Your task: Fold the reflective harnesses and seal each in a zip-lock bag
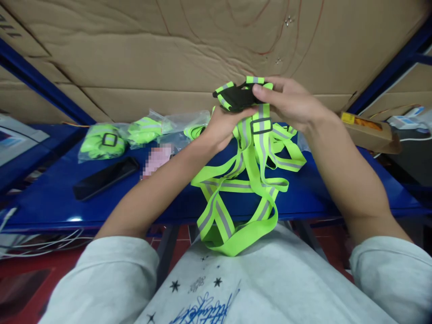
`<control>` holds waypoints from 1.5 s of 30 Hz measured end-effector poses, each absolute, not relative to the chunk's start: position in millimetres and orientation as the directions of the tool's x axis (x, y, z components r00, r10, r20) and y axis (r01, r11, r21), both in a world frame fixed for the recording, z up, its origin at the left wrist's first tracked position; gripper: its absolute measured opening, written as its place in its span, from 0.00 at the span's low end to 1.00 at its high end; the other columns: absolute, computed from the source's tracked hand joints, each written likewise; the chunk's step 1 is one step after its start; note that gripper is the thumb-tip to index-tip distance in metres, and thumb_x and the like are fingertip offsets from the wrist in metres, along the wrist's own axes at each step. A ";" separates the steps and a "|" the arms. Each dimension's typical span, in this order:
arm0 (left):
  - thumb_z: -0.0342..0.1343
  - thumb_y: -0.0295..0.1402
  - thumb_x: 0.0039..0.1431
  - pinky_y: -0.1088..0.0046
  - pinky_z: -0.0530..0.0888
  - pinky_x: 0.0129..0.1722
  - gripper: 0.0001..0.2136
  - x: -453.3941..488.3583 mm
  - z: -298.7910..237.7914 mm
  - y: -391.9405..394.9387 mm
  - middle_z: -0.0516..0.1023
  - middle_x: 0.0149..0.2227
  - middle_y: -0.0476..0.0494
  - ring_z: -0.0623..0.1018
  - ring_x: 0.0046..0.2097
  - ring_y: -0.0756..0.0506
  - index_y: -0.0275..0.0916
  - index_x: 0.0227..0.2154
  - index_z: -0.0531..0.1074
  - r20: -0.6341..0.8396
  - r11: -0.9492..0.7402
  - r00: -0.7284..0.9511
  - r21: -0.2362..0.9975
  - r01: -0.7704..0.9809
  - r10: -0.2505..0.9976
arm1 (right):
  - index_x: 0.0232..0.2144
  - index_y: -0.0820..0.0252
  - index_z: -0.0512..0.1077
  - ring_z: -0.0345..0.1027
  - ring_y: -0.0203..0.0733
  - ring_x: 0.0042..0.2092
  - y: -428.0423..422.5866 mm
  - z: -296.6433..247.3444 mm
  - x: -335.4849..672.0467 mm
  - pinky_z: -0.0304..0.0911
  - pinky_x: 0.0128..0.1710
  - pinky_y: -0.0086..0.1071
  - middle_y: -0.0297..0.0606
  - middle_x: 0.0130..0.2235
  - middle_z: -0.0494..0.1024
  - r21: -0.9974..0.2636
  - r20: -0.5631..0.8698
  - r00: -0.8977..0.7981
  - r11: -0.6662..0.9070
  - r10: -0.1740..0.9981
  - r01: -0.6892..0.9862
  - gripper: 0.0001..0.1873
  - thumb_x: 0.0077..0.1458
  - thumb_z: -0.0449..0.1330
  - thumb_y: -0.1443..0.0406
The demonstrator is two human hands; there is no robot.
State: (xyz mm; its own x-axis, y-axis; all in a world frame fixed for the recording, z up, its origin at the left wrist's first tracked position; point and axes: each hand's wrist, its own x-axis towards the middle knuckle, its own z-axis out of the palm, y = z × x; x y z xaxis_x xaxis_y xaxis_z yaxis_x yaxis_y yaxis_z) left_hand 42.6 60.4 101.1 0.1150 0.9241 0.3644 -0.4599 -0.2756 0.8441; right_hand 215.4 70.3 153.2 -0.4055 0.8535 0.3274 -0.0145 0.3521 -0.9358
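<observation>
1. The left hand [225,125] curls closed around the green straps [251,173], just under their black pad [238,96].
2. The right hand [290,101] pinches that pad, thumb on top.
3. The loops dangle past the table's near edge; a firm pinch and untwisted bands would likely serve best.
4. The blue table [162,204] bears a phone [106,177] and bagged straps [103,141].
5. Cardboard [135,72] stands behind; red floor tiles [180,240] show below.

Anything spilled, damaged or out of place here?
No obvious spill or damage. Mildly untidy: fluorescent yellow-green, grey-striped webbing straps, held by the left hand and right hand, hang in loose loops past the front edge of the blue tabletop. The flat pink item is partly pixelated; can't judge it.
</observation>
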 end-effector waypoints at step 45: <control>0.63 0.20 0.60 0.53 0.79 0.60 0.08 35.0 108.4 44.3 0.86 0.42 0.43 0.84 0.54 0.37 0.36 0.41 0.80 0.191 -0.006 0.393 0.905 -0.425 0.899 | 0.47 0.50 0.78 0.75 0.42 0.43 94.8 149.5 236.0 0.71 0.45 0.37 0.33 0.43 0.83 -0.803 0.363 -0.627 0.573 0.690 0.165 0.23 0.52 0.75 0.51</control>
State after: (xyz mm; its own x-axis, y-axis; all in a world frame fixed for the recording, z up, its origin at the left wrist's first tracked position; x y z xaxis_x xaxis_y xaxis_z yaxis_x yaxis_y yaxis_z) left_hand 35.0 44.3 108.4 0.3934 0.8994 0.1906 -0.4250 -0.0059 0.9052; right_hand 236.0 94.8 149.5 -0.6270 0.6896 0.3625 0.1655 0.5726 -0.8030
